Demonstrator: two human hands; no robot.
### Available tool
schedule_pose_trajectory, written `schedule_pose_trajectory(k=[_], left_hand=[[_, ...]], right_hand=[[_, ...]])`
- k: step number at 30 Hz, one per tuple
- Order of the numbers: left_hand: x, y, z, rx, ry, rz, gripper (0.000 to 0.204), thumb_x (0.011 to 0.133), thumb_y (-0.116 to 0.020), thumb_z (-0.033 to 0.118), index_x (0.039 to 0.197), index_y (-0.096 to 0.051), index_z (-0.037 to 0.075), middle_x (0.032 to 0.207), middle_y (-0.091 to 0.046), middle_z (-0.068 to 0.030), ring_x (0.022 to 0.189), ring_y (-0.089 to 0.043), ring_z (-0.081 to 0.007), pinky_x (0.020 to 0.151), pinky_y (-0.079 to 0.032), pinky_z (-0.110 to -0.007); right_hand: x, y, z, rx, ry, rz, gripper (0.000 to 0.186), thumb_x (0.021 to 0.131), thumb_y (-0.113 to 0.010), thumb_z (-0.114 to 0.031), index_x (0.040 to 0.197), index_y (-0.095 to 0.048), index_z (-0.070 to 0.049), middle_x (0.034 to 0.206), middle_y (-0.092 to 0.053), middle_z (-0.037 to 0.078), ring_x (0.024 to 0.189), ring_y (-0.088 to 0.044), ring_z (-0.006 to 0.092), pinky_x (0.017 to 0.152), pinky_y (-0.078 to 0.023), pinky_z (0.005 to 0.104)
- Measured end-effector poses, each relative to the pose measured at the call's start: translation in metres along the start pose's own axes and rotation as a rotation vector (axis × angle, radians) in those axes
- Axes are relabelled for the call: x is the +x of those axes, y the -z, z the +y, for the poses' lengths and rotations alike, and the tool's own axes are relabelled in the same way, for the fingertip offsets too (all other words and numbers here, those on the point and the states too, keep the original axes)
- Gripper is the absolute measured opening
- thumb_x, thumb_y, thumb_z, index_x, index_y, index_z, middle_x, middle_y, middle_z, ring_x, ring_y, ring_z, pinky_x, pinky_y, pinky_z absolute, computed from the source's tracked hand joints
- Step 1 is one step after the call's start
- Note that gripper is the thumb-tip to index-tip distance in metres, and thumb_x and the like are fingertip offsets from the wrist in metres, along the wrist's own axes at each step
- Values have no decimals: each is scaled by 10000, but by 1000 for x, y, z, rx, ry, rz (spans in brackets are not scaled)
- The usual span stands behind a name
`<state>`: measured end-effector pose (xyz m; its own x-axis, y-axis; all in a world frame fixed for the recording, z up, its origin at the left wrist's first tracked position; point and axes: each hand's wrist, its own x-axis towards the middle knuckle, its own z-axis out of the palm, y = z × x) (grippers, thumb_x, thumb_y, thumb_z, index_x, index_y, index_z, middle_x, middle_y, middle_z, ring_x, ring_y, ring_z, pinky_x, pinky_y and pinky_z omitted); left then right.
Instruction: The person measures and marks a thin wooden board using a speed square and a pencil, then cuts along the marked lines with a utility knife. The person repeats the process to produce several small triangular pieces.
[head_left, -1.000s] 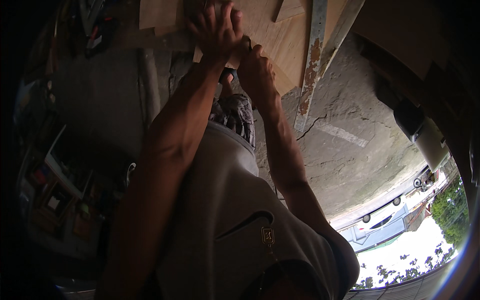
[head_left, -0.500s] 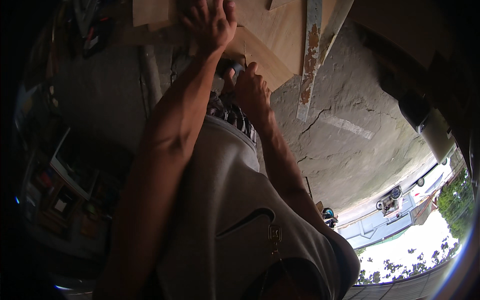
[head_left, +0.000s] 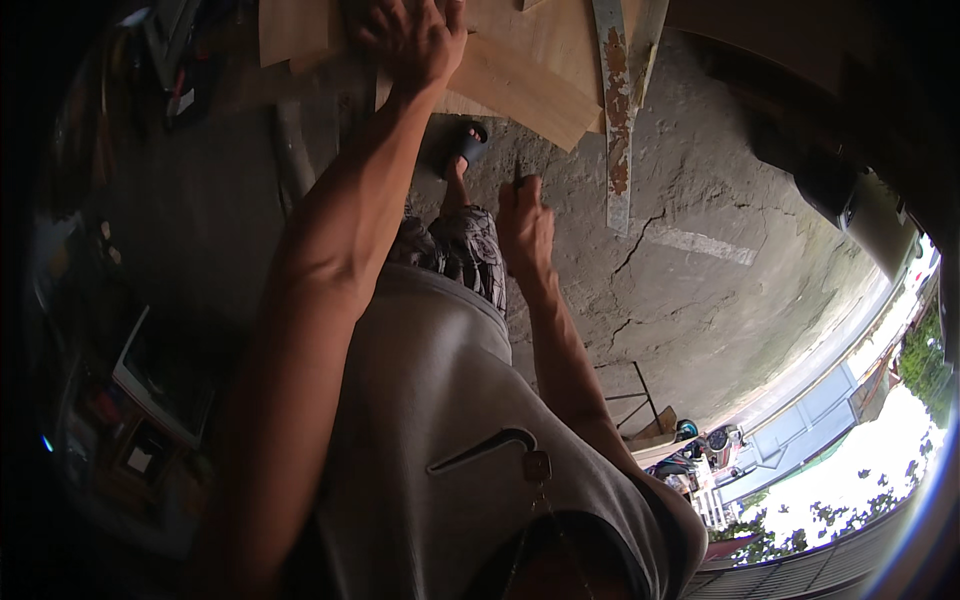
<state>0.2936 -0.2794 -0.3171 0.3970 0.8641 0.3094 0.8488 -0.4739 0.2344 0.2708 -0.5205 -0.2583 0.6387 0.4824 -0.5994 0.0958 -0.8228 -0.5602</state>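
A pale wooden sheet (head_left: 535, 45) makes the surface, its near edge above a grey concrete floor (head_left: 690, 290) marked by a dark crack and a whitish stripe. A narrow wooden board (head_left: 530, 92) lies aslant on it, one corner jutting past that near edge. Across the sheet's right side runs a long bar (head_left: 617, 110) with flaking paint, its near end also projecting over the floor. The room is dim and cluttered on the left; bright daylight enters at the lower right.

The left hand (head_left: 418, 42) rests palm down at the narrow board's left end, fingers spread—some tips are cut off by the frame. The right hand (head_left: 526, 215), short of the surface's near edge, has its fingers curled closed around a thin dark tool (head_left: 519, 174)—mostly hidden in the fist, its exposed end pointing toward the boards, apart from them.
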Motion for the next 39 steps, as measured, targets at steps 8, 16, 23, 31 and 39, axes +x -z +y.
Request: schedule_pose_trajectory(k=[8, 16, 23, 31, 39], left_hand=[[8, -33, -30, -374, -293, 337, 297, 819, -712, 354, 1008, -599, 154, 1015, -530, -82, 1007, -506, -312, 905, -378, -486], [-15, 38, -59, -464, -583, -209, 542, 695, -797, 356, 1175, -650, 151, 1166, -569, -74, 1103, -504, -274, 948, -393, -442], [-12, 38, -63, -441, -668, -307, 513, 692, -799, 275, 1179, -682, 163, 1219, -578, -26, 1116, -501, -271, 997, -393, -416], [0, 17, -54, -546, -674, -315, 498, 691, -803, 202, 1167, -677, 124, 1241, -605, -65, 1145, -522, -294, 1002, -414, -403], [1, 21, -54, -570, -674, -351, 467, 686, -826, 199, 1116, -685, 85, 1192, -630, -73, 1088, -566, -284, 962, -440, -404]], right_hand=[[36, 53, 21, -171, 112, 606, 402, 833, -739, -272, 1000, -476, -17, 961, -561, 180, 795, -618, 370, 623, -495, 450], [60, 104, 58, -335, 40, 451, 511, 665, -836, -186, 1031, -528, -9, 1013, -619, 190, 933, -641, 358, 759, -524, 456], [40, 123, 28, -103, 111, 335, 438, 645, -774, -152, 990, -548, -3, 845, -690, 180, 757, -691, 336, 683, -556, 421], [8, 2, -18, 49, 107, 262, 467, 645, -815, -200, 952, -522, -4, 798, -665, 204, 761, -674, 386, 673, -533, 435], [17, -18, -10, 124, 115, 239, 490, 632, -822, -221, 909, -498, 21, 782, -639, 244, 752, -638, 445, 664, -508, 465]])
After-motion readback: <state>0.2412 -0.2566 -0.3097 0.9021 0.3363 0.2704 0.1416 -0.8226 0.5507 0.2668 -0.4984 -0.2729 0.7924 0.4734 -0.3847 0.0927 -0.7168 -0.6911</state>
